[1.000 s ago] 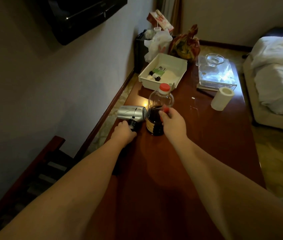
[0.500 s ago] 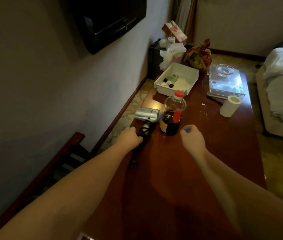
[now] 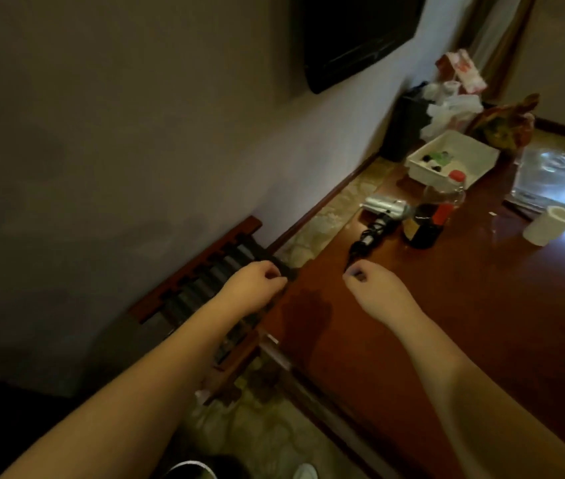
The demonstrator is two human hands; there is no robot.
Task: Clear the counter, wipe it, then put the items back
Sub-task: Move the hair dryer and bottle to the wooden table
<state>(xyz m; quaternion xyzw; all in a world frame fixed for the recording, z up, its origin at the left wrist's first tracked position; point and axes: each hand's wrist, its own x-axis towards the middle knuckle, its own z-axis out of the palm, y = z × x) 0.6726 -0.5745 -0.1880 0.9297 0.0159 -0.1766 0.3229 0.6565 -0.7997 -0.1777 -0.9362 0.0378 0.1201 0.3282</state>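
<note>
At the near end of the counter (image 3: 464, 323): both hands hover with fingers curled in.
Left hand (image 3: 256, 281): loose fist over the counter's left edge, nothing visibly held.
Right hand (image 3: 374, 288): fingers curled, thumb against the forefinger; whether it pinches the black cord cannot be told.
Hair dryer (image 3: 383, 204): silver, lying on the counter ahead of the hands, its cord (image 3: 365, 238) trailing toward the right hand.
Bottle (image 3: 433, 216): dark liquid, red cap, upright just right of the dryer.
White tray (image 3: 453, 157): beyond the bottle, small items inside.
Paper roll (image 3: 548, 225): far right, apart from the bottle.
Wooden rack (image 3: 205, 271): against the wall, left of the counter.
</note>
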